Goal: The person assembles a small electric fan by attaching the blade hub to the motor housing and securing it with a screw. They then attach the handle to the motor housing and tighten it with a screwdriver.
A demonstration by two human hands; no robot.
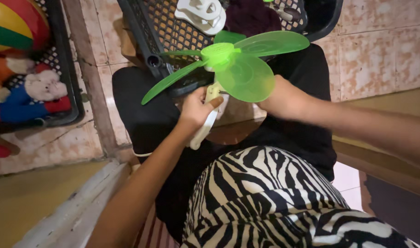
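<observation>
Hands meet at a small toy fan held above the person's lap. Left hand [198, 108] is closed around the fan's cream-white handle [204, 126], thumb laid across its upper end and fingers wrapped behind; the lower end of the handle sticks out below the palm. Grip on the handle is full and firm. Right hand [276, 98] comes in from the right and sits just behind the green blades [246, 76]; one translucent blade covers most of the fingers, so how far this grip is open, and whether it has hold of anything, cannot be told.

Fan has a bright green hub [217, 50] with blades spreading from it: one long narrow blade reaching down to the left, one broad blade toward the upper right, one round blade facing the camera. The fan is upright, clear of the floor, in front of a black plastic crate [143, 34].

Crate has a lattice wall and holds a white plastic piece [201, 14] and a dark purple item [251, 16]. A second dark crate [65, 69] at the left holds soft toys [40, 87] and a striped ball [14, 23]. Floor is pale mottled tile [380, 55]. The person wears dark trousers and a zebra-striped garment [274, 202].
</observation>
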